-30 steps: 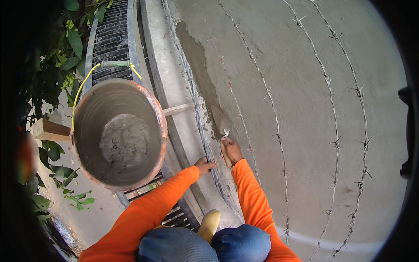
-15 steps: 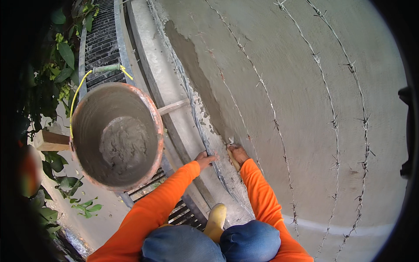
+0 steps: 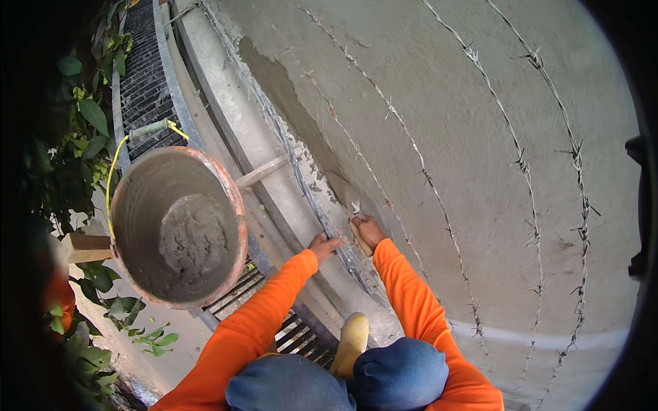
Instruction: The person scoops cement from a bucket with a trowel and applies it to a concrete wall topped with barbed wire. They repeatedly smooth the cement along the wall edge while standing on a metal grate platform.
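1 trowel (image 3: 356, 207), hdl clenched in R fingers (image 3: 364, 225), blade ahead; L fingers (image 3: 330, 243) over cables (image 3: 312, 200), grip unclear.

No readable text, label, brand, number or sign is showing anywhere.
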`<state>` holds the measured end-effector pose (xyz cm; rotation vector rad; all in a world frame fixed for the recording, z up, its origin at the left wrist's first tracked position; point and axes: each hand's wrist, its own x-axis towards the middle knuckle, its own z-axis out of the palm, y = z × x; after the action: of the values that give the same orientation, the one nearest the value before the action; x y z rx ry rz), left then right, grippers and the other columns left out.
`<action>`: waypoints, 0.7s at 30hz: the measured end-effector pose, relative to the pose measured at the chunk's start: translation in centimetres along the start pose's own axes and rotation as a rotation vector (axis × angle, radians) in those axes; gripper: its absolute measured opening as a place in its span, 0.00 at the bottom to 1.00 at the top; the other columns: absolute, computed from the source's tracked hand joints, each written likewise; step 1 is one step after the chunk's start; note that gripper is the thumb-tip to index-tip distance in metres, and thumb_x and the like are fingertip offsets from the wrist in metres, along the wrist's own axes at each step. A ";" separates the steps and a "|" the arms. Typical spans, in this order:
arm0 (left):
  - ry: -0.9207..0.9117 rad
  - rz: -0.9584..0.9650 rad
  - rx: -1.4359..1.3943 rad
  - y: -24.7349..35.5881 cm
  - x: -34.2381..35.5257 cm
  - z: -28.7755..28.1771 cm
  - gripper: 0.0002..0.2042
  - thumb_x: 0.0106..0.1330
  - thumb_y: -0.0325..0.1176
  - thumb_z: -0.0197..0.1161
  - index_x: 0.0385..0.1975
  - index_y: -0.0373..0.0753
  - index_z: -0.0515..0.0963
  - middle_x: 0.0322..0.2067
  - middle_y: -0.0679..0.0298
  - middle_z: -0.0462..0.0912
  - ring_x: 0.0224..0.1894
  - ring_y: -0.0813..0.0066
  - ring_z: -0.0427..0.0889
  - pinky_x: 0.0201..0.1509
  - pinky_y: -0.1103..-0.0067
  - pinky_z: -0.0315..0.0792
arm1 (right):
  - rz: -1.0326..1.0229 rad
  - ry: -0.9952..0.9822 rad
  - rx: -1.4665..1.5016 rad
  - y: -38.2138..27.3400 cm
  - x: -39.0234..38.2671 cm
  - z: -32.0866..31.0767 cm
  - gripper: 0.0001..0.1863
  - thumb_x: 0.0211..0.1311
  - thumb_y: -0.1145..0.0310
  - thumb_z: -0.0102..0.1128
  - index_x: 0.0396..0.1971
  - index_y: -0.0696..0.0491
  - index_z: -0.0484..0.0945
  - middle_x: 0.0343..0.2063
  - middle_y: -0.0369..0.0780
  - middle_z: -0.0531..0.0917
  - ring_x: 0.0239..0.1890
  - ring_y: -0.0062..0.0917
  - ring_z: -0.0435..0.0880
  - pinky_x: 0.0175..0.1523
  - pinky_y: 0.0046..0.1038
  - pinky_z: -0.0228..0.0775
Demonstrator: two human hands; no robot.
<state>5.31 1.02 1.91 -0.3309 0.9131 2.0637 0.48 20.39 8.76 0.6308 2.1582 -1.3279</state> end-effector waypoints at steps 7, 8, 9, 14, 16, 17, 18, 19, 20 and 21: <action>-0.008 0.005 0.007 0.4 -0.7 0.2 0.19 0.69 0.34 0.61 0.60 0.47 0.73 0.54 0.69 0.82 0.61 0.76 0.75 0.64 0.66 0.64 | 0.058 0.066 -0.196 2.1 -2.6 -2.4 0.17 0.72 0.56 0.54 0.40 0.56 0.80 0.21 0.40 0.78 0.16 0.26 0.74 0.22 0.31 0.68; -0.009 0.006 0.003 0.3 -0.7 0.2 0.19 0.69 0.34 0.60 0.59 0.47 0.73 0.54 0.69 0.82 0.60 0.76 0.75 0.64 0.66 0.64 | 0.010 0.070 -0.185 2.7 -3.6 -2.3 0.17 0.72 0.56 0.54 0.40 0.55 0.80 0.21 0.39 0.78 0.15 0.26 0.73 0.21 0.31 0.68; -0.009 0.011 -0.001 0.3 -0.7 0.3 0.18 0.69 0.33 0.60 0.59 0.47 0.74 0.54 0.69 0.82 0.60 0.76 0.75 0.64 0.66 0.64 | 0.023 0.115 -0.149 3.5 -5.3 -2.4 0.17 0.72 0.55 0.54 0.39 0.56 0.80 0.21 0.39 0.78 0.15 0.26 0.73 0.21 0.30 0.67; -0.039 0.018 -0.023 0.1 -0.1 0.1 0.18 0.69 0.31 0.59 0.59 0.49 0.74 0.53 0.70 0.82 0.59 0.75 0.76 0.64 0.66 0.64 | -0.126 0.278 -0.433 3.9 -7.4 -1.6 0.23 0.69 0.51 0.54 0.47 0.57 0.81 0.39 0.58 0.85 0.44 0.59 0.83 0.52 0.48 0.74; -0.052 0.019 -0.009 0.0 0.1 -0.1 0.18 0.69 0.31 0.60 0.58 0.50 0.75 0.53 0.70 0.82 0.59 0.75 0.76 0.64 0.68 0.65 | -0.211 0.293 -0.437 2.8 -6.1 -1.4 0.24 0.69 0.52 0.54 0.47 0.58 0.81 0.39 0.60 0.84 0.45 0.59 0.82 0.52 0.48 0.74; -0.052 0.006 -0.027 0.0 0.1 -0.1 0.17 0.69 0.30 0.60 0.57 0.50 0.75 0.52 0.70 0.82 0.59 0.75 0.76 0.64 0.68 0.65 | -0.241 0.308 -0.441 2.3 -5.1 -1.3 0.24 0.69 0.52 0.54 0.46 0.59 0.81 0.39 0.60 0.84 0.45 0.59 0.82 0.53 0.48 0.74; -0.042 0.006 -0.031 0.0 0.0 -0.1 0.17 0.69 0.30 0.59 0.57 0.50 0.75 0.52 0.70 0.82 0.59 0.75 0.76 0.63 0.68 0.65 | -0.252 0.302 -0.439 1.9 -4.6 -1.3 0.24 0.69 0.52 0.54 0.46 0.59 0.81 0.38 0.60 0.84 0.45 0.58 0.83 0.52 0.48 0.74; 0.008 -0.014 -0.006 0.0 -0.1 -0.2 0.17 0.69 0.30 0.59 0.56 0.50 0.75 0.52 0.70 0.82 0.59 0.75 0.76 0.63 0.68 0.65 | -0.284 0.348 -0.491 1.7 -4.2 -1.4 0.24 0.69 0.51 0.53 0.46 0.60 0.81 0.37 0.61 0.84 0.45 0.58 0.83 0.52 0.48 0.74; -0.022 0.007 -0.022 0.1 -0.3 -0.2 0.16 0.69 0.30 0.59 0.56 0.50 0.75 0.52 0.70 0.82 0.59 0.75 0.76 0.64 0.67 0.65 | -0.299 0.351 -0.444 1.6 -4.0 -1.3 0.24 0.70 0.51 0.53 0.43 0.60 0.80 0.30 0.54 0.81 0.35 0.47 0.80 0.42 0.43 0.72; -0.015 0.009 -0.014 0.1 -0.3 -0.1 0.16 0.69 0.30 0.59 0.56 0.50 0.75 0.52 0.70 0.82 0.59 0.75 0.76 0.64 0.67 0.65 | -0.317 0.352 -0.403 1.6 -3.8 -1.3 0.23 0.71 0.51 0.53 0.40 0.60 0.79 0.23 0.47 0.79 0.25 0.36 0.77 0.32 0.38 0.70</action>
<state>5.46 0.70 2.02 -0.3189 0.8933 2.0793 4.12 21.79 10.63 0.3909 2.8052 -0.9252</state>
